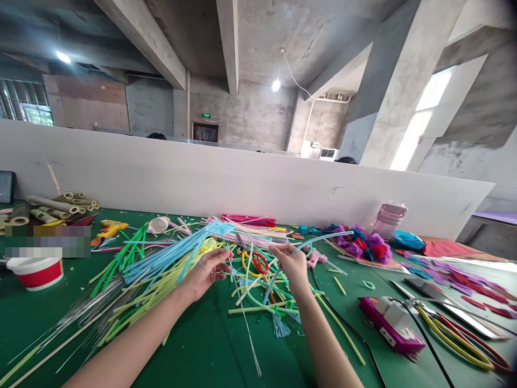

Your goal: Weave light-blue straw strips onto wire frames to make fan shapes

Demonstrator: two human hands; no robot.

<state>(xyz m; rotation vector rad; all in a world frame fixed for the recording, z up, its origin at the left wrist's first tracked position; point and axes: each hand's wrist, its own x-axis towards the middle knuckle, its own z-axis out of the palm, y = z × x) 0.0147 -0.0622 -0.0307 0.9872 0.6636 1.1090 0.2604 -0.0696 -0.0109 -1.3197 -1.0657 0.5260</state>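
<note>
The room is covered by a bare grey ceiling (266,32), crossed by thick beams (228,43). It is lit by two bulbs, one hung near the middle (276,85), one at upper left (63,56). A loose wire (294,78) is strung across to the right. The rough far wall (250,108) is marked with white scrawl (258,144); a dark panel (205,132) is topped by a green sign (206,115). Bright windows (436,91) are seen beyond a broad pillar (399,81), and a smaller window (38,114) is seen at far left. The green table (194,355) is backed by a long white board (242,183), over which a louvred unit (328,154) is partly seen.
</note>
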